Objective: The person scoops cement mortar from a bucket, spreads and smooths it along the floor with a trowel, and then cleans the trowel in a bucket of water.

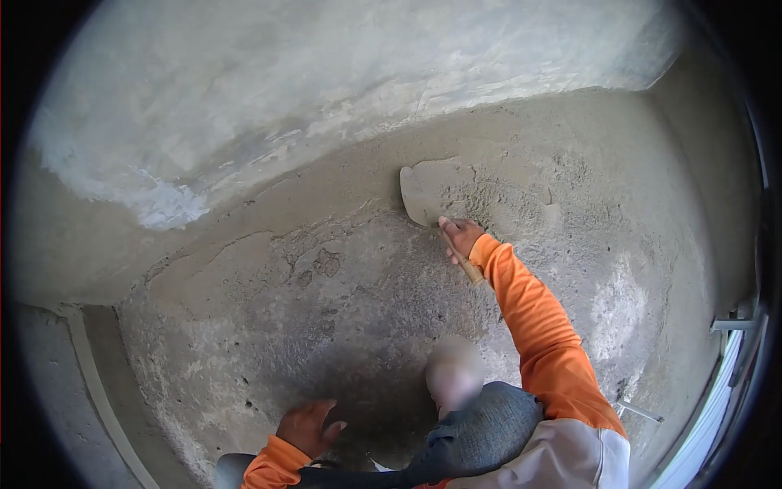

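Observation:
My right hand [463, 237] is wrapped round the wooden handle of a trowel [418, 198]. The trowel's blade lies against wet mortar [497, 204] on the floor, near the foot of the wall. Part of the mortar looks smooth, and part is rough and lumpy. Low in the view, my left hand [308, 429] hovers over the bare grey floor in front of my legs. Its fingers are apart and nothing is in them.
A pale plastered wall [326, 65] rises along the far side, with smeared mortar at its foot. At the lower left runs a raised ledge [90, 367]. A thin rod [641, 411] lies at right, near a metal frame [733, 324].

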Demonstrator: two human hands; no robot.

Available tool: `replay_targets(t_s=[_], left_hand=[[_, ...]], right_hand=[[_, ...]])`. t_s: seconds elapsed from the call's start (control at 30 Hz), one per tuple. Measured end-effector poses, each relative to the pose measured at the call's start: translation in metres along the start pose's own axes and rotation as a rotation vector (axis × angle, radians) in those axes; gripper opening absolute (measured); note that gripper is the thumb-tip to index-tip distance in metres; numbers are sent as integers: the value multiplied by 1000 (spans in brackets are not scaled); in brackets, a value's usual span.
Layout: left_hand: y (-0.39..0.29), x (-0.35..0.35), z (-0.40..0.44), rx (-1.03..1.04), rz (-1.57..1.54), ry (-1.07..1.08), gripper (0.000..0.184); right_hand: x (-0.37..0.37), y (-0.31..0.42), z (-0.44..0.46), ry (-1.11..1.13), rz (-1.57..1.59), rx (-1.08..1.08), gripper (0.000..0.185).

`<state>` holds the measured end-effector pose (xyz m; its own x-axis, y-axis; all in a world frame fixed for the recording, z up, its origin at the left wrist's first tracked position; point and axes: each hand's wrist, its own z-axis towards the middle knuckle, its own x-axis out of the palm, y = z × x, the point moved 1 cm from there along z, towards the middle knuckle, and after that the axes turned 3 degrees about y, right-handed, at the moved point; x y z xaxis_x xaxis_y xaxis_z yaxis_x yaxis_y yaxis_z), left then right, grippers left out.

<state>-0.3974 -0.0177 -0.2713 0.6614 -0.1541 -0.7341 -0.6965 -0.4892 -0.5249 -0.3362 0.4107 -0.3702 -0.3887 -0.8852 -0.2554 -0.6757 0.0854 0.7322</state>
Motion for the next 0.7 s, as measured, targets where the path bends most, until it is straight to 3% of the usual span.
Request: replay_targets(t_s=[0.13,0.23,0.33,0.43,0.5,0.53,0.6,0.7], left_hand=[[13,0,-23,-42,-55,-48,42],[11,-9,-33,17,52,95,42],[13,-6,-32,0,-23,92,42],[10,1,-27,63,-41,118,41],[7,6,-21,77,-74,142,40],[8,7,-18,88,-94,169,40],[13,9,-16,86,-48,138,40],[20,5,-27,46,-15,97,41]], right_hand=[[-58,-21,50,-293,-167,-57,45],[-51,-15,61,-237,-108,34,46],[28,1,43,-52,-35,42,45],[109,9,28,123,-284,-29,50],[161,-13,39,97,-573,-213,53],[162,-11,37,93,-573,-220,53],[167,-1,29,-75,-872,-391,54],[89,0,40,-221,-894,-208,51]])
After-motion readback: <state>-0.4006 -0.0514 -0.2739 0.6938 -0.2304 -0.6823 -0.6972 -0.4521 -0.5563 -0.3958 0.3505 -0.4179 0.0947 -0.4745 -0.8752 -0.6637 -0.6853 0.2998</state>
